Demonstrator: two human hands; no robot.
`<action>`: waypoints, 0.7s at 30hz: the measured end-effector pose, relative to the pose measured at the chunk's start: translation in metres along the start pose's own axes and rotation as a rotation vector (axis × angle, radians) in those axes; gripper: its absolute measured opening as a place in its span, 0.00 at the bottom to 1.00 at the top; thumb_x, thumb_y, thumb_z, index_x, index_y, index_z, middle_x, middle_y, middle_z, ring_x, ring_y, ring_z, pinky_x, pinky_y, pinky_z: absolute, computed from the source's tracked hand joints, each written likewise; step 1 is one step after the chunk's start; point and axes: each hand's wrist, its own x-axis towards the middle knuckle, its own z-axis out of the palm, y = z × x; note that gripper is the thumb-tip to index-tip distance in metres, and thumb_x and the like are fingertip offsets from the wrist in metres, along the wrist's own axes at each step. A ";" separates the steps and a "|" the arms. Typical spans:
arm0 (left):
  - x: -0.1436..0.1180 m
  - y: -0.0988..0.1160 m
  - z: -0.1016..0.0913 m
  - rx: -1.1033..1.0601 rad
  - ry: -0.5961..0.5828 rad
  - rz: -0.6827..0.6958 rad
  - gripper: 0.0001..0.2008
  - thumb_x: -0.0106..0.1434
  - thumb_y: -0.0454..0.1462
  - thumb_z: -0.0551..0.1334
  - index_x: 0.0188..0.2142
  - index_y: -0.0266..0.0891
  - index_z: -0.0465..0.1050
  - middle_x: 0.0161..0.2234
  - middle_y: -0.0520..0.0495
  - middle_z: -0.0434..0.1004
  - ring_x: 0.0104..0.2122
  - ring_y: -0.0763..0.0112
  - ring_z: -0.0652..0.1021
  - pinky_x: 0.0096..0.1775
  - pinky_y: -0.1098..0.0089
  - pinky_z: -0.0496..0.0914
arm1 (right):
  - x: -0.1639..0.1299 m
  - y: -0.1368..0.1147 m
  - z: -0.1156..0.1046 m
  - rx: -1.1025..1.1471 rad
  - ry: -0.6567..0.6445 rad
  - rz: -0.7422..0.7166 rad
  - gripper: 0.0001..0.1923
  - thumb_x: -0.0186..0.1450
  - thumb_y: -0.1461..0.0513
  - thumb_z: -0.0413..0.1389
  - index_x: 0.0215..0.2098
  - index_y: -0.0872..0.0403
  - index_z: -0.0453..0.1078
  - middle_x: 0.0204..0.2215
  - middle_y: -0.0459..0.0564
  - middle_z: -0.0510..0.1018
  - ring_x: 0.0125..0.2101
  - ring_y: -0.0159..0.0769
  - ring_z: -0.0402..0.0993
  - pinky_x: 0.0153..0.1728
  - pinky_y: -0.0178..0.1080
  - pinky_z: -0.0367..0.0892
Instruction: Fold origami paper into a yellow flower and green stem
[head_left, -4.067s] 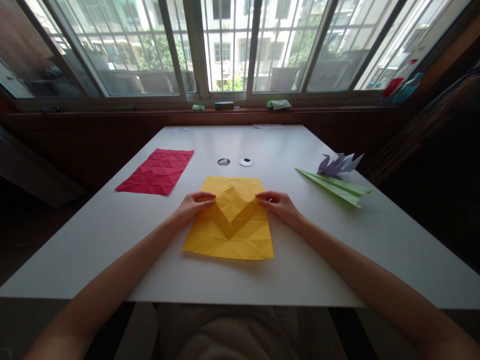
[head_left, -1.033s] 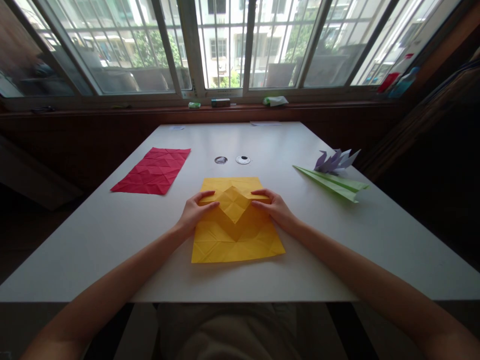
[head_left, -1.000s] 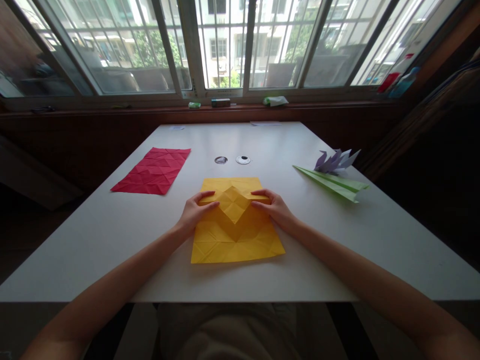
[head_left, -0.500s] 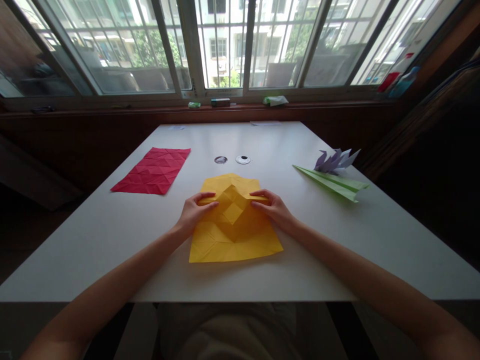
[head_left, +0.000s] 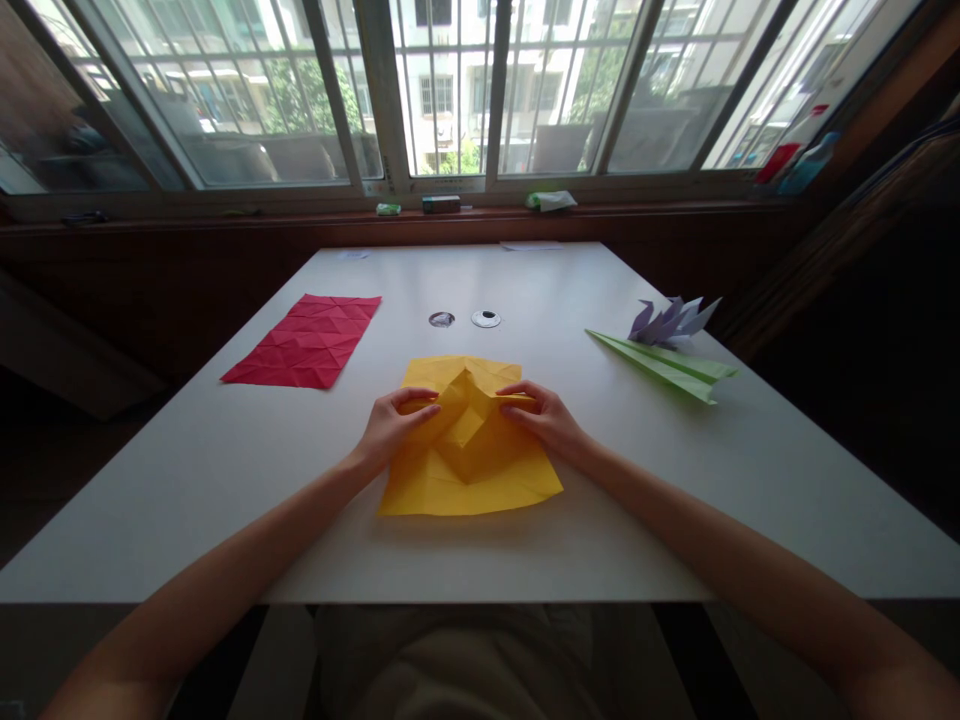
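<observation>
A creased yellow paper sheet [head_left: 480,480] lies on the white table [head_left: 225,470] in front of me. My left hand [head_left: 390,428] pinches its left side and my right hand [head_left: 546,418] pinches its right side, both near the sheet's upper half. Between the fingertips the paper bulges up into a pointed ridge with a diamond-shaped dent below it. The lower part of the sheet lies nearly flat, its front corners slightly lifted.
A creased red sheet [head_left: 307,340] lies at the left. A folded green paper piece [head_left: 667,367] and a purple folded figure [head_left: 671,320] rest at the right. Two round holes [head_left: 465,320] sit in the table's middle. Small items line the window sill [head_left: 442,205].
My hands have drawn closer together, pushing the paper's sides inward. The centre fold has risen from flat into a raised ridge, and the sheet looks shorter front to back.
</observation>
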 end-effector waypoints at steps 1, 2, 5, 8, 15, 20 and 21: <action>0.000 0.001 0.000 -0.007 -0.009 0.006 0.19 0.44 0.45 0.66 0.35 0.39 0.74 0.40 0.44 0.75 0.41 0.62 0.73 0.44 0.64 0.67 | 0.000 0.000 0.000 0.015 -0.005 0.004 0.16 0.53 0.54 0.57 0.37 0.53 0.68 0.35 0.50 0.75 0.33 0.36 0.71 0.29 0.36 0.67; -0.001 0.002 0.000 -0.013 -0.017 0.013 0.19 0.45 0.45 0.66 0.36 0.39 0.73 0.41 0.44 0.74 0.42 0.62 0.73 0.44 0.65 0.67 | 0.000 0.000 0.000 0.028 -0.009 0.007 0.16 0.53 0.54 0.58 0.37 0.53 0.68 0.35 0.49 0.76 0.33 0.36 0.71 0.29 0.35 0.67; -0.001 0.002 0.000 -0.028 -0.032 0.026 0.21 0.45 0.44 0.66 0.39 0.39 0.72 0.44 0.44 0.72 0.42 0.63 0.73 0.43 0.65 0.68 | 0.000 -0.001 -0.001 0.071 -0.012 0.020 0.15 0.52 0.55 0.58 0.36 0.53 0.68 0.35 0.49 0.76 0.33 0.35 0.72 0.30 0.35 0.66; -0.001 0.001 -0.001 -0.032 -0.038 0.025 0.23 0.46 0.44 0.65 0.42 0.40 0.70 0.44 0.44 0.71 0.42 0.63 0.73 0.43 0.65 0.68 | 0.000 -0.001 -0.001 0.117 -0.002 0.040 0.15 0.52 0.55 0.58 0.37 0.52 0.67 0.36 0.49 0.75 0.33 0.35 0.72 0.30 0.35 0.66; 0.000 0.000 -0.002 -0.044 -0.007 0.019 0.23 0.46 0.45 0.65 0.42 0.39 0.70 0.46 0.43 0.70 0.42 0.62 0.72 0.43 0.64 0.68 | 0.001 -0.001 -0.002 0.134 0.047 0.058 0.15 0.53 0.52 0.56 0.35 0.52 0.69 0.33 0.47 0.75 0.31 0.34 0.71 0.27 0.33 0.64; 0.002 -0.002 -0.003 -0.057 0.010 -0.003 0.22 0.48 0.45 0.64 0.41 0.38 0.71 0.46 0.43 0.71 0.43 0.61 0.72 0.44 0.64 0.67 | 0.006 0.005 -0.005 0.093 0.118 0.056 0.15 0.54 0.52 0.55 0.33 0.53 0.70 0.35 0.48 0.74 0.33 0.34 0.70 0.30 0.34 0.64; 0.002 -0.002 -0.003 -0.061 0.014 -0.003 0.22 0.48 0.45 0.64 0.41 0.38 0.71 0.46 0.43 0.71 0.43 0.61 0.72 0.45 0.63 0.67 | 0.006 0.006 -0.005 0.085 0.128 0.053 0.15 0.53 0.52 0.56 0.33 0.53 0.70 0.35 0.48 0.74 0.33 0.35 0.70 0.31 0.34 0.65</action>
